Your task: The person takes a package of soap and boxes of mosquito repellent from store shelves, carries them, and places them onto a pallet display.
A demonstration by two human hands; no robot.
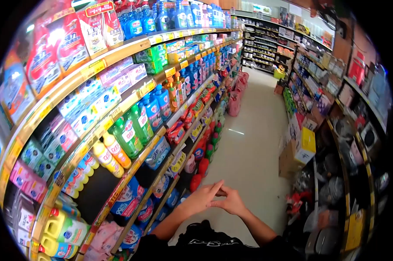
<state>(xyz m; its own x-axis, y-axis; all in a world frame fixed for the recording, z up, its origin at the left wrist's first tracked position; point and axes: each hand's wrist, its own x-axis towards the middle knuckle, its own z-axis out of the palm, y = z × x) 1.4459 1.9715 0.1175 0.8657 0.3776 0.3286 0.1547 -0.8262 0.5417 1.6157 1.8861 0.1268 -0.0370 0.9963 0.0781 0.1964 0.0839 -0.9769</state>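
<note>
My left hand [201, 199] and my right hand [231, 202] meet in front of my body at the bottom centre, their fingertips touching over the aisle floor. Fingers on both hands look extended, with a small gap between the thumbs and fingers. No object shows in either hand. Left of them, shelves hold green bottles [127, 135], yellow bottles [108, 158] and blue bottles [152, 111]. Red round items [196, 182] on the lowest shelf lie nearest to my hands, without contact.
A pale floor aisle [253, 130] runs ahead between shelves. Pink bags [234, 102] stand along its left side. On the right are a cardboard box [287, 158], a yellow box [306, 145] and stocked shelves. Dark shelving [261, 50] crosses the far end.
</note>
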